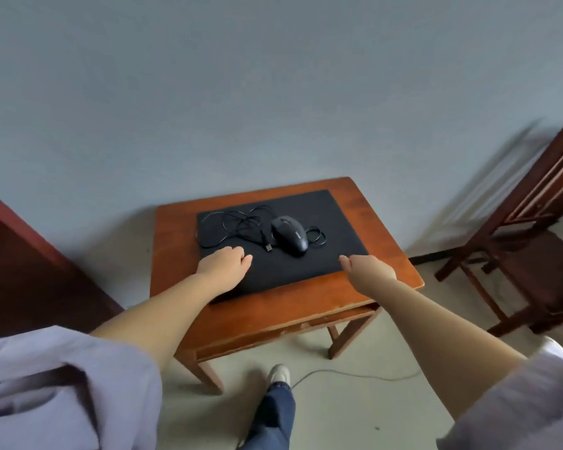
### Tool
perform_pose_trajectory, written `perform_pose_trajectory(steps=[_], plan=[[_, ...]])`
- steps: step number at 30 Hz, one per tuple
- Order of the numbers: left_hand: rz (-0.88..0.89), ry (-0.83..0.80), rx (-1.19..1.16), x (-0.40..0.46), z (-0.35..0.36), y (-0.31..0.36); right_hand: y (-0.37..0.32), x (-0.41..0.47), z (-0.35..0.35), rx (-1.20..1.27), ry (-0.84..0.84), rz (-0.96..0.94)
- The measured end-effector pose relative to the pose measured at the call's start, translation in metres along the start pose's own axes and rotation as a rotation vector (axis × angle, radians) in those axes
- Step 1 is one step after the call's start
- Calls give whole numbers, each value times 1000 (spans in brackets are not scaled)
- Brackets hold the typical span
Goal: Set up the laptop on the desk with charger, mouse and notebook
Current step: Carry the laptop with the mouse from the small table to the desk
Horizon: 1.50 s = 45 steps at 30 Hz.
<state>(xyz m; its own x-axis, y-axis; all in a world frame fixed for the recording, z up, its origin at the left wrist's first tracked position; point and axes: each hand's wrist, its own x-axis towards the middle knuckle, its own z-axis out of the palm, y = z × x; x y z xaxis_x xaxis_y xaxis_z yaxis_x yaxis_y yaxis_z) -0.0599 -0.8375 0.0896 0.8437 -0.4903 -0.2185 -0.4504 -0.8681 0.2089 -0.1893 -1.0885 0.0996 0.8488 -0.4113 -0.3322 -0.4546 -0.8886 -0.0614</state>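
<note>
A flat black closed laptop [309, 219] lies on a small wooden desk [387, 254]. On its lid sits a black wired mouse [290, 235], with its thin cable [231, 225] looped to the left and the USB plug lying loose. My left hand [223, 263] rests on the laptop's near left part, fingers curled in. My right hand [368, 274] is at the laptop's near right corner with the thumb apart; its fingers are hidden behind the hand. No charger or notebook is in view.
The desk stands against a grey-blue wall. A dark wooden chair [533, 228] is at the right and dark red furniture [20, 261] at the left. A grey cord [355, 375] runs over the floor by my shoe [278, 375].
</note>
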Motion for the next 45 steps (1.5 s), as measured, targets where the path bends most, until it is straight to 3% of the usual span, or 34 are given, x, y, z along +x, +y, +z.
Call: perform_pose_trajectory(steps=[8,15,17,21,29,35,40,45], plan=[[-384,60,-17,67,11,-41,19,84,-15,89,45,27],[-881,139,-499,112,18,-58,31,148,-9,332,-54,155],[-962,105,-541,120,19,-62,26,162,-9,392,-86,198],[-1003,14,-529,130,24,-69,25,188,-8,413,-133,234],[-1106,20,-563,133,29,-63,33,211,5,526,-184,389],[-1127,79,-607,134,36,-70,35,203,17,516,-74,396],[-964,115,-600,159,23,-46,53,188,11,693,13,558],[-722,26,-552,203,12,22,115,141,16,803,117,705]])
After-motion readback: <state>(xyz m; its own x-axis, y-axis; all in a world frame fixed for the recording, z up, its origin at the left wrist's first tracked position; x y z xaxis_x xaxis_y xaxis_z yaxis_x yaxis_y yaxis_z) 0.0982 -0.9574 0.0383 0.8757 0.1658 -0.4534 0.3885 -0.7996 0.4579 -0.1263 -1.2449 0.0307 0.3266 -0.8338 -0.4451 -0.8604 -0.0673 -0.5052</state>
